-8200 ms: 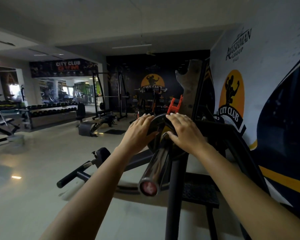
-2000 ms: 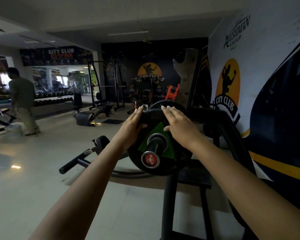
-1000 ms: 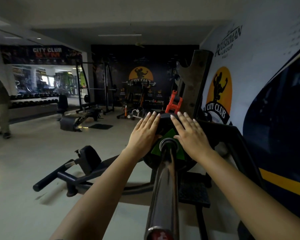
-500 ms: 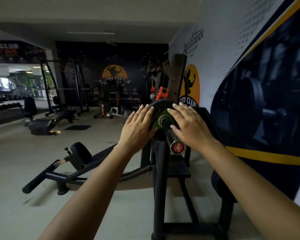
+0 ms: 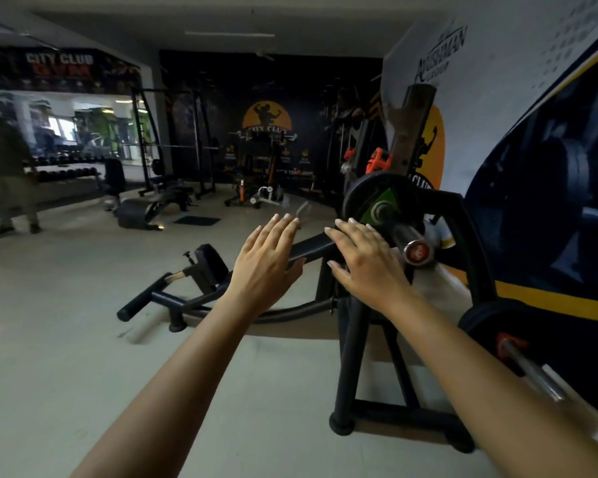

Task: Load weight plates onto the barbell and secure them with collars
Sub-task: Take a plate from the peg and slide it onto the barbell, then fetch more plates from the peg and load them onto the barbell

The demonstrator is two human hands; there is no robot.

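Observation:
A black weight plate (image 5: 363,194) with a green patch sits on the chrome barbell sleeve (image 5: 399,232), whose red end cap (image 5: 417,251) points toward me. The bar rests on a black rack (image 5: 353,339). My left hand (image 5: 265,267) hovers flat, fingers straight, below and left of the plate, touching nothing. My right hand (image 5: 366,263) is also flat, just in front of the sleeve, off the plate. An orange collar (image 5: 378,160) hangs on the rack behind the plate.
A low black bench frame (image 5: 194,284) lies on the floor to the left. A second plate and bar end (image 5: 518,343) sit low at the right by the wall. A person (image 5: 6,170) walks at far left. Squat racks stand at the back.
Both hands have come off the plate and pulled back toward me. The view has swung, so the plate and sleeve now lie to the right of my hands.

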